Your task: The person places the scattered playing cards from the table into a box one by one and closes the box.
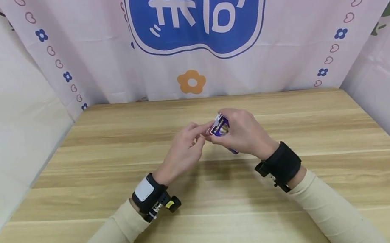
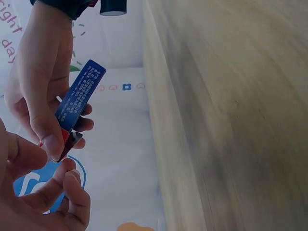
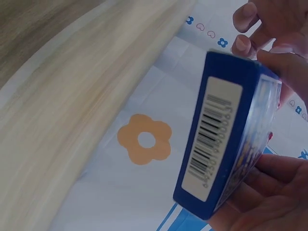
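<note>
In the head view, my right hand (image 1: 248, 130) grips a small blue-purple carton (image 1: 222, 127) between thumb and fingers. White characters cover the narrow side of the carton (image 2: 81, 96) in the left wrist view, and red shows at its lower end by the right thumb. A barcode label (image 3: 211, 139) faces the right wrist camera. My left hand (image 1: 183, 145) reaches to the carton's end, its index finger extended against it and the other fingers loosely bent. The fingers partly hide that end.
A wood-grain table (image 1: 213, 230) lies under both hands. Behind it hangs a pale printed curtain (image 1: 104, 67) with a blue emblem (image 1: 200, 13) and an orange flower (image 1: 192, 82). Black wrist straps (image 1: 284, 166) with small cameras sit on both wrists.
</note>
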The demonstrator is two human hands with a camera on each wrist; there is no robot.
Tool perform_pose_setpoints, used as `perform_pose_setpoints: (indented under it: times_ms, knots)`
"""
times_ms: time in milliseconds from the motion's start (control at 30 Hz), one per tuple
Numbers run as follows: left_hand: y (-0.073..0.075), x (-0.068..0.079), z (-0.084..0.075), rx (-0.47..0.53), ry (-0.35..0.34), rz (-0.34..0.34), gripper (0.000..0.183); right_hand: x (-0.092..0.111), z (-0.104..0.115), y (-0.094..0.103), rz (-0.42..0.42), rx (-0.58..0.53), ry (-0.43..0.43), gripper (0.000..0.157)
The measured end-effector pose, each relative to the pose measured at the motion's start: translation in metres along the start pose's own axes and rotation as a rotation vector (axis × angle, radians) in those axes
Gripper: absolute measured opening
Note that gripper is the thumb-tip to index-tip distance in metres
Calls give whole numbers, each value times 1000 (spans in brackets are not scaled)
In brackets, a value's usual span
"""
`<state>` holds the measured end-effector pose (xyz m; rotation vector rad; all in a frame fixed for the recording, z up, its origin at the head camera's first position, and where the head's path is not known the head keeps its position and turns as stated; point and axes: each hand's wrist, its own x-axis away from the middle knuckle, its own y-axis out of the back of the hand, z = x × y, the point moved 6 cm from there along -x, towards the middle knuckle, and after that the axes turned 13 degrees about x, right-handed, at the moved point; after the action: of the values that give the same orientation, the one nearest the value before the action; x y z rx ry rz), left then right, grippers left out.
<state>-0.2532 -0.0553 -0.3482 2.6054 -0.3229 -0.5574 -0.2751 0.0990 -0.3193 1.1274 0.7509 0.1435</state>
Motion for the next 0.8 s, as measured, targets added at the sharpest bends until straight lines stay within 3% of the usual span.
perform_pose_setpoints:
  times_ms: [100, 200, 333, 433, 500, 633, 800]
  knots:
    - [-2, -1, 0, -35, -45, 9, 48, 0, 0, 0, 9, 0, 2, 52]
    - [-5, -2, 1, -51, -51, 63, 52, -1, -3, -2, 41, -22, -34, 58]
    - [-11, 0, 6, 23, 66, 218, 70, 0, -11, -6, 68, -120, -149, 67]
    - [-14, 3, 6, 101, 120, 259, 81, 1, -12, -6, 47, -222, -221, 68]
    - [-11, 3, 2, 150, 100, 210, 82, 0, -9, -5, 31, -290, -243, 69]
    - [2, 3, -12, 230, -14, 65, 74, -1, 1, 2, -18, -432, -261, 66]
    - [33, 4, -40, 419, -110, -56, 72, 1, 16, 33, -256, -715, -254, 53]
